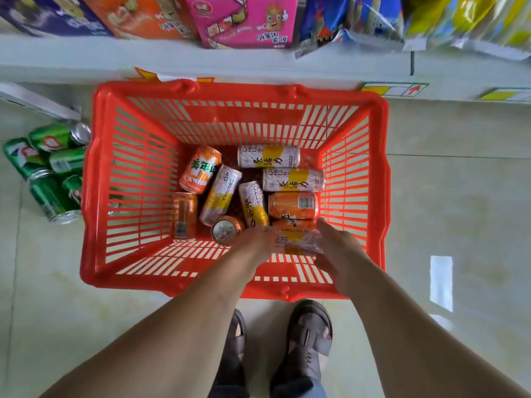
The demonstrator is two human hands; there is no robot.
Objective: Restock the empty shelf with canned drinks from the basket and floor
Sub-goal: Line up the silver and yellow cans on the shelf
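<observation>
A red plastic basket [94, 179] stands on the floor in front of me, holding several orange cans [293, 204] and several white-and-yellow cans [268, 156] lying on their sides. Both my hands reach into its near right corner. A blurred white-and-yellow can [296, 238] lies between them. My left hand [254, 239] is at the can's left end, its fingers hidden under the wrist. My right hand [336, 245] is at the can's right end, thumb pointing up over it, fingers curving around the side. Several green cans [54, 170] lie on the floor left of the basket.
A white shelf edge [201, 64] runs across the top, with snack boxes and bags [247, 21] above it. Price tags [393, 89] hang on the shelf front at right. My two sandalled feet [304, 340] stand just behind the basket on pale floor tiles.
</observation>
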